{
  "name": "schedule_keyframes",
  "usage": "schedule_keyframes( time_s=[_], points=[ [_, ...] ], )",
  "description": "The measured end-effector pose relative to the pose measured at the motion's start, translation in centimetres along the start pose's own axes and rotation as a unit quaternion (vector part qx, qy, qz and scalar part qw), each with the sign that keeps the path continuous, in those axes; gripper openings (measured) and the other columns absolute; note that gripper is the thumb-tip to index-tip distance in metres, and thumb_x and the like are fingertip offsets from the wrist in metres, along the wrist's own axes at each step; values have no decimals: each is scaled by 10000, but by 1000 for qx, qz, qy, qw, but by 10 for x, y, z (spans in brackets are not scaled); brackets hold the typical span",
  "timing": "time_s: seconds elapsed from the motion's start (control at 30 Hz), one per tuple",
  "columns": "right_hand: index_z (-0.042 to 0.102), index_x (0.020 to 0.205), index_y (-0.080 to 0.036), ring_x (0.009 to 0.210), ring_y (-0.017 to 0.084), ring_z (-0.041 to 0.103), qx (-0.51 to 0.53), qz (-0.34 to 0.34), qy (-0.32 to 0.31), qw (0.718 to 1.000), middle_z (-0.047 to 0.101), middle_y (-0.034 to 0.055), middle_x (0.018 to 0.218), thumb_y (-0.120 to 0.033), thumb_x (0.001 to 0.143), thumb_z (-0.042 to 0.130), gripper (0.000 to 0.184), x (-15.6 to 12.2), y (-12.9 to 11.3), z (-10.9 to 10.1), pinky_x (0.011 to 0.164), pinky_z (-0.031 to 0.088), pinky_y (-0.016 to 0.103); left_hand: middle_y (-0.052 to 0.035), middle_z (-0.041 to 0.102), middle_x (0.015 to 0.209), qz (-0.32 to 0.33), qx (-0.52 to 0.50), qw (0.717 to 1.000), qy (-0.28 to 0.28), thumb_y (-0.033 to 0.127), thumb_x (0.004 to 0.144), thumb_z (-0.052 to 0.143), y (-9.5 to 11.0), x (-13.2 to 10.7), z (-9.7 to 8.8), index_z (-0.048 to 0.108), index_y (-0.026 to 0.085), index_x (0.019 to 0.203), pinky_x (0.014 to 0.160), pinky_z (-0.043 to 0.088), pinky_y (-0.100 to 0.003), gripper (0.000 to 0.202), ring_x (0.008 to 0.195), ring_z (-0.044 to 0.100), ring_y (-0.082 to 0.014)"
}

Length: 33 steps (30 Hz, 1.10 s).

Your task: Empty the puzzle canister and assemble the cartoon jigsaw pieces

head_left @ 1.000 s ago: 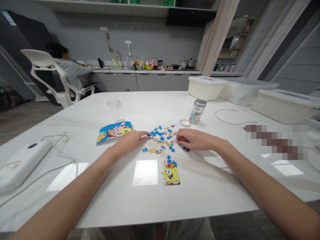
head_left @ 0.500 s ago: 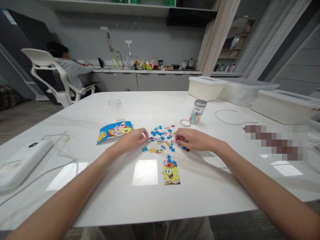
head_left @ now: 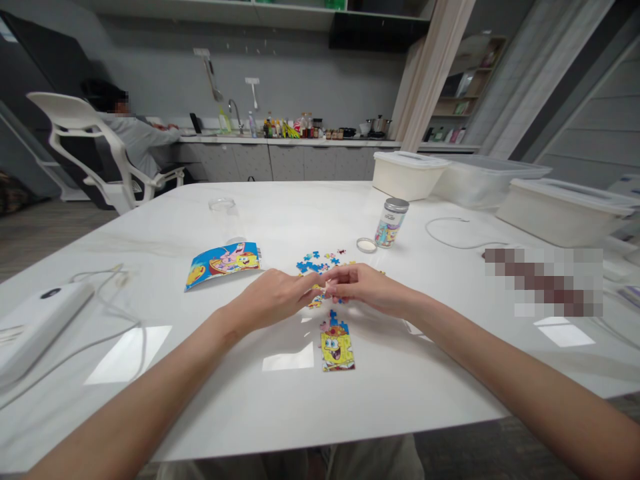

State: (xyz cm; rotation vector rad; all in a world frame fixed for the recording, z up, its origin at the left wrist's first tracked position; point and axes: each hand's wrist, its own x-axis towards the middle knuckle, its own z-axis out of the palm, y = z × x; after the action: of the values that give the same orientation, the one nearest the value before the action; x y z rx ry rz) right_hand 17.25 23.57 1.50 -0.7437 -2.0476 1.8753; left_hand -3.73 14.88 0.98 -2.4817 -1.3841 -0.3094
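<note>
Over a pile of loose jigsaw puzzle pieces, my left hand and my right hand meet at the fingertips. Both are closed in a pinch, and a small pale puzzle piece shows between them. Fingers cover most of it. Below the hands lies a joined section of puzzle with a yellow cartoon face, blue pieces along its top. To the left, a curved picture sheet shows the cartoon characters. My hands hide part of the pile.
A printed can with a silver lid stands behind the pile, beside a round lid. A clear jar is at the back left. White device and cables lie left; storage boxes stand back right. A person sits at the far counter.
Both hands have moved inward from either side of the pile until their fingertips meet above it. The view has shifted slightly; the joined section stays in place.
</note>
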Motion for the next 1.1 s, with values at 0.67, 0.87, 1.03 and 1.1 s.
schedule_keyframes(
  time_s=[0.67, 0.87, 1.03, 1.1],
  points=[
    [674, 837, -155, 796, 114, 633, 159, 43, 7, 986, 702, 59, 888, -244, 755, 765, 152, 6, 9, -12, 713, 484, 227, 7, 674, 638, 43, 22, 997, -55, 261, 959, 451, 1, 0, -6, 559, 184, 1049, 465, 220, -276, 160, 427, 478, -109],
    [644, 931, -182, 805, 119, 633, 102, 38, -20, 994, 729, 64, 979, -141, 726, 737, 228, 3, 4, -12, 690, 480, 237, 9, 683, 663, 50, 19, 997, -47, 248, 946, 470, 2, -1, -6, 551, 194, 1103, 475, 216, -281, 185, 429, 474, -105],
    [662, 883, -183, 768, 119, 625, 23, 35, 9, 999, 694, 32, 917, -113, 683, 737, 225, 3, 3, -12, 674, 480, 246, 9, 663, 616, 44, 37, 996, -71, 280, 957, 468, 3, 0, -6, 557, 184, 1058, 472, 187, -292, 165, 421, 469, -108],
    [657, 899, -191, 747, 121, 621, 10, 37, 24, 999, 675, 9, 840, -105, 656, 752, 275, 3, 4, -13, 663, 477, 248, 9, 667, 623, 46, 40, 996, -71, 284, 960, 461, 2, -1, -6, 550, 187, 1053, 469, 187, -294, 162, 420, 471, -107]
  ],
)
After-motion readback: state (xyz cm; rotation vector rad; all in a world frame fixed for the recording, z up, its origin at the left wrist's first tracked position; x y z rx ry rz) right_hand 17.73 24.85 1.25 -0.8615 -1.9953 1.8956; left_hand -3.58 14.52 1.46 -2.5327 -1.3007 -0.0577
